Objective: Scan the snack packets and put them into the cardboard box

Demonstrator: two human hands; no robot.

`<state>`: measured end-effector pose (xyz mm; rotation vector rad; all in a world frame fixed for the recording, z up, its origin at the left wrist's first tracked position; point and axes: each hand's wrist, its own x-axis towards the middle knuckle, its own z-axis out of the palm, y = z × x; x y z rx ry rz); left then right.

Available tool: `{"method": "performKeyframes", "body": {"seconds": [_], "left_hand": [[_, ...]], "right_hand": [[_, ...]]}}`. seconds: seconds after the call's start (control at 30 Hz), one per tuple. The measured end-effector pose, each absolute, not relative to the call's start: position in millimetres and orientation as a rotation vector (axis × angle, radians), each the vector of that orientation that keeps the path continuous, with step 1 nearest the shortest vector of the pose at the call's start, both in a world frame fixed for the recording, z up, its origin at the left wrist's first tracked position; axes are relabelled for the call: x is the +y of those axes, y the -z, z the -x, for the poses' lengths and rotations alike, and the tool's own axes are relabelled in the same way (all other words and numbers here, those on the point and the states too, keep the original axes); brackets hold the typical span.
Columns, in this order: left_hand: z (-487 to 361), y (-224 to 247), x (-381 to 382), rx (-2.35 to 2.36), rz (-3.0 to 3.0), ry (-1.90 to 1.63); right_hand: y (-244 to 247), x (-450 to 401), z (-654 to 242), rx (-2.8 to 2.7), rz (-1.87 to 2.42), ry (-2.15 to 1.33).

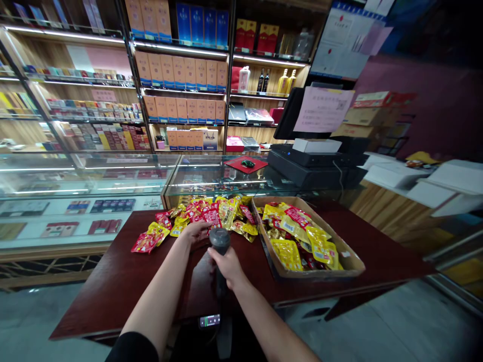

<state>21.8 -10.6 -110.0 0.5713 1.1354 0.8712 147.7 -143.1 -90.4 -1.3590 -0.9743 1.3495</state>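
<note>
My right hand [228, 266] is wrapped round the handle of a dark handheld scanner [220, 238], held upright over the brown table [109, 281]. Just left of it, my left hand [196, 232] reaches to the near edge of a pile of red and yellow snack packets [228, 211]. Its fingers touch or nearly touch a red packet [212, 217]; whether they grip it is unclear. To the right, an open cardboard box [352, 256] holds more packets, with yellow ones [287, 254] on top. Two packets [145, 242] lie at the pile's left end.
Glass display counters [86, 176] stand behind the table. A computer monitor [292, 113], a red mat [254, 165] and a mouse [248, 163] are on the counter. Shelves of boxes and bottles rise behind. White boxes [396, 173] stand at the right. A lit device [209, 321] is below the table's front edge.
</note>
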Motion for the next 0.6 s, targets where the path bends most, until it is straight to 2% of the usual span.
{"method": "performKeyframes", "body": {"seconds": [0.13, 0.4, 0.6], "left_hand": [[-26.2, 102.0, -18.7, 1.057, -0.6, -0.858], [-65.5, 50.8, -20.1, 1.002, -0.817, -0.771], [-146.8, 5.4, 2.8, 0.948, -1.063, -0.628]], "right_hand": [[77.0, -111.7, -171.3, -0.898, 1.336, -1.115], [28.7, -65.2, -231.6, -0.641, 1.231, -1.384], [-5.7, -59.4, -313.3, -0.57, 1.227, -1.418]]}}
